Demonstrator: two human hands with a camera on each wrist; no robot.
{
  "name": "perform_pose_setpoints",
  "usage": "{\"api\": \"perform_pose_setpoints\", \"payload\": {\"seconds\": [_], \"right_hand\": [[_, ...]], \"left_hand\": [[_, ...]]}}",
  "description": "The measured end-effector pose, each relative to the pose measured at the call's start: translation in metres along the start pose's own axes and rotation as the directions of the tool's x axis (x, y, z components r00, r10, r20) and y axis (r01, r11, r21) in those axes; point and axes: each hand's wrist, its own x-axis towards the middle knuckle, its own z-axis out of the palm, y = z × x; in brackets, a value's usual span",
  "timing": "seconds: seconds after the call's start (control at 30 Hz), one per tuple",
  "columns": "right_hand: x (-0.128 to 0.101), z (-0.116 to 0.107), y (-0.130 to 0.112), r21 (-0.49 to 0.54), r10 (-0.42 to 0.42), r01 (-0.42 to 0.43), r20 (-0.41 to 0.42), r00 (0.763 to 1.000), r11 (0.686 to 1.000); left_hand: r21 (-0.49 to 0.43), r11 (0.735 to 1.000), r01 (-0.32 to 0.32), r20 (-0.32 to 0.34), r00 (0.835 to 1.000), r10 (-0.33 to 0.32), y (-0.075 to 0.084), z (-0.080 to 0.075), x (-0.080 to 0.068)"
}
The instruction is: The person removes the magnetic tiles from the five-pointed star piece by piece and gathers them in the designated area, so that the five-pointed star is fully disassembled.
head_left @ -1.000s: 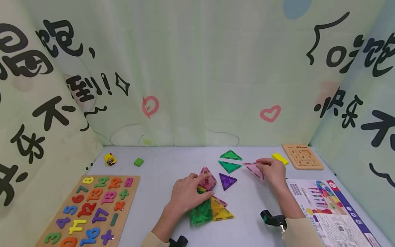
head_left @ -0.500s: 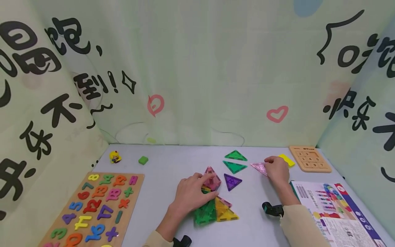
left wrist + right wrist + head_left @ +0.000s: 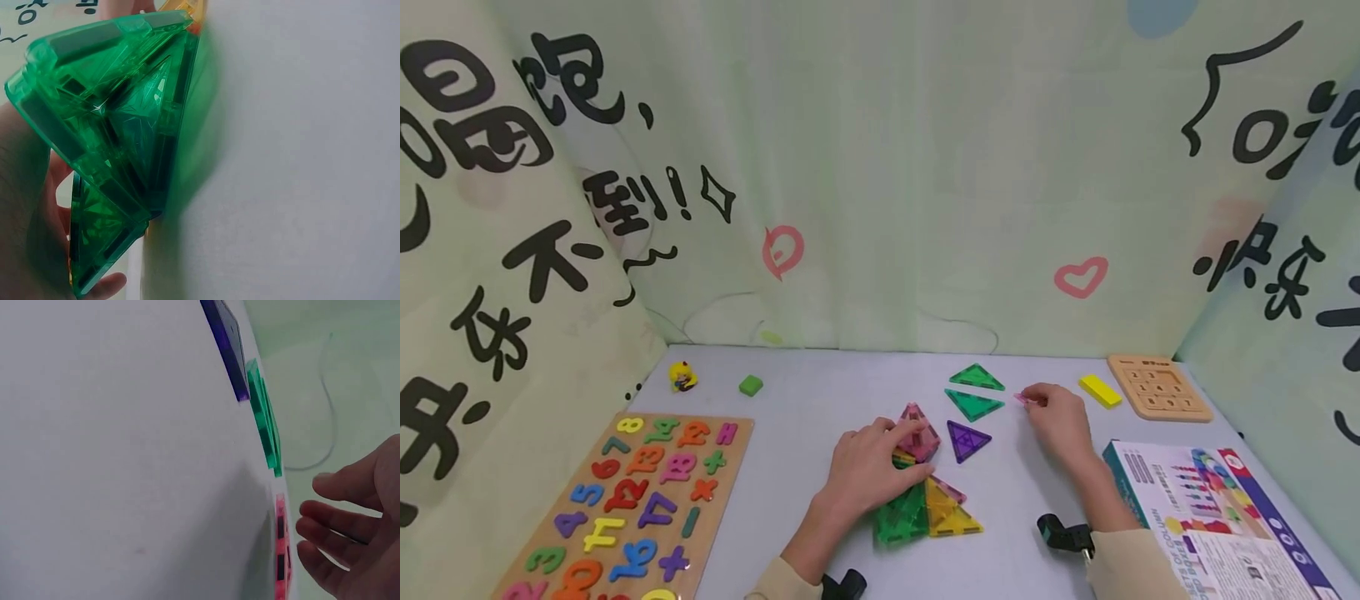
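A cluster of translucent magnetic tiles stands mid-table: a small pink pyramid [image 3: 915, 429] with green tiles [image 3: 898, 521] and yellow tiles [image 3: 949, 517] in front of it. My left hand [image 3: 871, 468] lies over this cluster, fingers curved onto the pyramid. In the left wrist view the green tiles [image 3: 119, 119] fill the frame, with palm and thumb wrapped round them. My right hand [image 3: 1057, 417] covers a flat pink triangle [image 3: 1021, 398]; only its tip shows. In the right wrist view the right hand's fingers [image 3: 340, 515] are relaxed and straight beside the pink triangle [image 3: 281, 550].
A purple triangle [image 3: 966, 439] and two green triangles [image 3: 973, 404] lie between the hands. A yellow block [image 3: 1100, 390] and a wooden sliding puzzle [image 3: 1159, 387] sit back right, a printed box [image 3: 1210, 508] front right. Left: a number board [image 3: 625, 500], a yellow toy [image 3: 682, 377], a green cube [image 3: 750, 385].
The right hand has laid the pink triangle flat on the table and now covers most of it. The left hand has stayed on the tile cluster.
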Motion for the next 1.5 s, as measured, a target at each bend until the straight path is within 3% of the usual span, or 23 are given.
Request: {"api": "perform_pose_setpoints", "payload": {"seconds": [0.17, 0.4, 0.5, 0.63, 0.73, 0.87, 1.0, 1.13, 1.27, 1.5], "right_hand": [[-0.03, 0.009, -0.015, 0.026, -0.095, 0.093, 0.086, 0.992, 0.995], [-0.065, 0.018, -0.034, 0.088, -0.146, 0.127, 0.255, 0.956, 0.988], [-0.074, 0.02, -0.039, 0.11, -0.186, 0.156, 0.367, 0.911, 0.982], [-0.085, 0.021, -0.041, 0.17, -0.256, 0.196, 0.503, 0.826, 0.966], [-0.091, 0.023, -0.041, 0.204, -0.264, 0.179, 0.549, 0.793, 0.962], [-0.099, 0.028, -0.045, 0.178, -0.227, 0.153, 0.545, 0.807, 0.972], [-0.105, 0.033, -0.049, 0.116, -0.203, 0.167, 0.501, 0.841, 0.979], [-0.106, 0.037, -0.05, 0.117, -0.176, 0.136, 0.471, 0.864, 0.984], [-0.104, 0.035, -0.048, 0.154, -0.165, 0.103, 0.479, 0.862, 0.983], [-0.101, 0.031, -0.045, 0.223, -0.192, 0.086, 0.512, 0.837, 0.971]], "left_hand": [[-0.002, 1.0, 0.004, 0.003, 1.0, -0.004, 0.001, -0.001, -0.001], [0.01, 1.0, 0.009, 0.003, 1.0, -0.009, 0.0, 0.0, -0.001], [0.01, 1.0, 0.006, 0.002, 1.0, -0.006, 0.0, 0.0, -0.001], [0.007, 1.0, -0.005, 0.001, 1.0, 0.005, 0.0, 0.0, -0.001], [0.005, 1.0, -0.01, -0.01, 1.0, 0.01, 0.0, 0.0, -0.002], [-0.001, 1.0, -0.015, -0.018, 1.0, 0.015, -0.001, 0.0, -0.001], [-0.002, 1.0, -0.019, -0.018, 1.0, 0.019, 0.0, 0.001, 0.0], [-0.005, 1.0, -0.019, -0.018, 1.0, 0.019, -0.001, 0.001, 0.001], [-0.013, 1.0, -0.022, -0.02, 1.0, 0.022, 0.0, 0.001, 0.001], [-0.009, 0.999, -0.035, -0.021, 0.999, 0.035, -0.001, 0.001, 0.0]]}}
